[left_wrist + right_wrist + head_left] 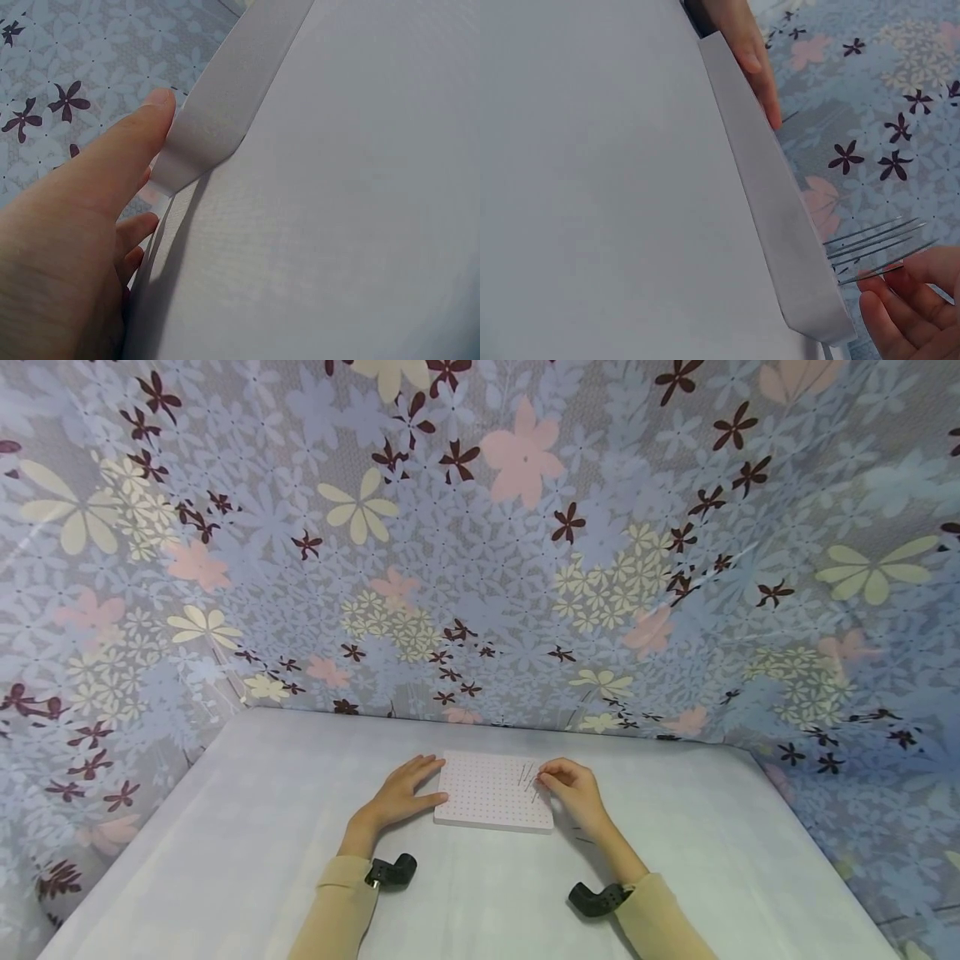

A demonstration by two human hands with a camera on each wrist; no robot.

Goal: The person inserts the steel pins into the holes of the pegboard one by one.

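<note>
A white pegboard (487,806), dotted with rows of small holes, lies flat on a pale surface (210,868), in front of a person whose two hands are at its sides.

The work looks barely begun. Thin metal rods (874,238) stand up from the board in a small cluster towards its far right corner; nearly all the other holes look bare. Two loose rods (583,840) lie on the surface just right of the board, near the right forearm, and are not placed. Whether every hole is meant to be filled cannot be judged.

The right hand (573,787) has its grip closed in a pinch, thumb against fingertips, on one rod at the cluster. Whether that rod's foot is seated in a hole is hidden. The left hand (397,795) holds nothing: its grip is spread wide, fingers fairly straight, with the thumb touching the board's left edge, apparently to steady it.

Counted: one board; two hands; two loose rods; four or five rods at the cluster, the pinched one included, too fine and overlapping to count surely; two black wrist mounts (393,870), one per arm; and one flower-patterned backdrop (360,510) behind.
</note>
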